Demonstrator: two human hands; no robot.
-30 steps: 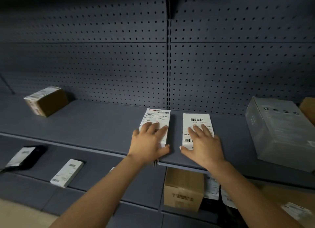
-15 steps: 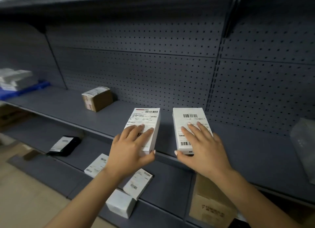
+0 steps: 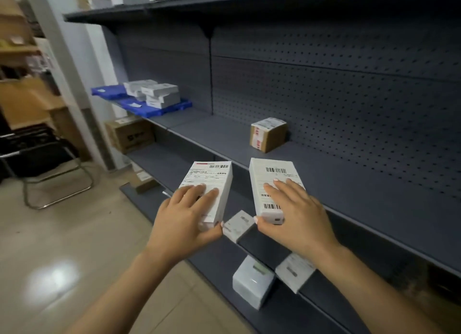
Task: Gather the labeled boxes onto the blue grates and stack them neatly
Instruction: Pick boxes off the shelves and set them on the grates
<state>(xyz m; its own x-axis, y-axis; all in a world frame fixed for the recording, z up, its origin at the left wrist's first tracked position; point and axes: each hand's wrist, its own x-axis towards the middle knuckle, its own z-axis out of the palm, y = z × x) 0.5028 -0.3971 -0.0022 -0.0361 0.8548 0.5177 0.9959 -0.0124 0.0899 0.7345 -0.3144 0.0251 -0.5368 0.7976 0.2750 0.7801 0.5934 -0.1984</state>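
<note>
Left hand (image 3: 185,217) gripped a white labeled box (image 3: 209,186); right hand (image 3: 296,216) gripped another box (image 3: 274,181) just beside it. Blue grates (image 3: 154,109) sat far beyond the left hand.

Stacked boxes (image 3: 155,94) are set on grates (image 3: 159,110) at upper left; a carton (image 3: 268,134) is placed right of them on the shelf (image 3: 349,184).

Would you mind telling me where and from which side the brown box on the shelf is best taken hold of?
Judging by its pose, grip the brown box across its two upright side faces, coming from the open front of the shelf. It stands alone, turned corner-on, with the pegboard close behind, so the back is hard to reach. Both hands now hold white boxes, so one must be freed first.
</note>
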